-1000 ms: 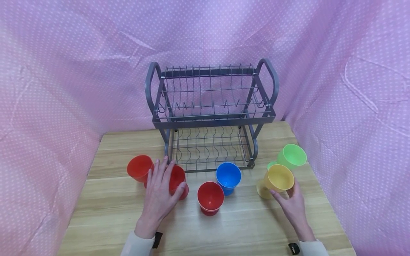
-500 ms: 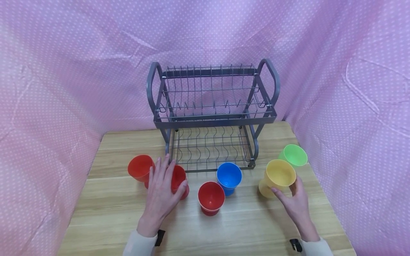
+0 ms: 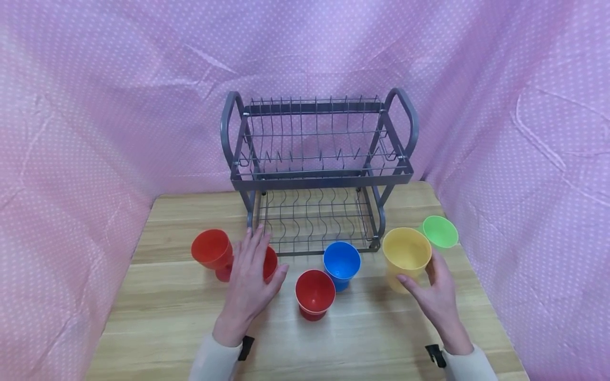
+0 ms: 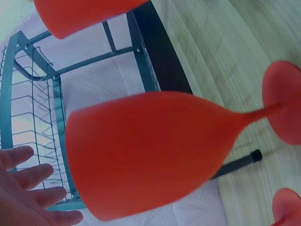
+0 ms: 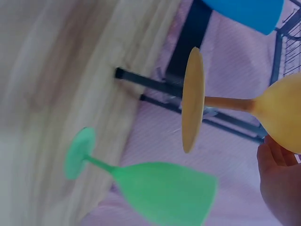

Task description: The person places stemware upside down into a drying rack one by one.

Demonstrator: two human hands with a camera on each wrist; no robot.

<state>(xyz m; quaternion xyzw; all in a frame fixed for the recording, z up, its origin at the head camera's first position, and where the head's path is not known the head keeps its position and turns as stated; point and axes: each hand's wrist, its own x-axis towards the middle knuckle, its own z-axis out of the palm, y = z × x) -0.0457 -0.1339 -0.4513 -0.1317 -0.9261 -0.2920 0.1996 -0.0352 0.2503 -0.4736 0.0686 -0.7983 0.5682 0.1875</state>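
My right hand (image 3: pixel 437 301) grips the bowl of a yellow plastic goblet (image 3: pixel 406 251). In the right wrist view the goblet's base (image 5: pixel 193 101) is off the table, its stem running to the bowl. My left hand (image 3: pixel 248 288) holds nothing; its fingers are spread over a red goblet (image 3: pixel 270 263), which it partly hides. In the left wrist view that hand's fingers (image 4: pixel 35 179) are apart from the rim of a large-looking red goblet (image 4: pixel 150 150). A second red goblet (image 3: pixel 212 248) stands to the left of the hand, and a third red goblet (image 3: pixel 315 292) to its right.
A blue goblet (image 3: pixel 341 262) stands just behind the third red one. Behind the yellow goblet is a green goblet (image 3: pixel 439 232). A two-tier grey dish rack (image 3: pixel 321 182) stands at the back of the wooden table (image 3: pixel 157 317), before a pink dotted cloth (image 3: pixel 305 47).
My right hand has raised the yellow goblet from the table, shifting it slightly left and bringing it more upright. My left hand has drifted a little to the right.
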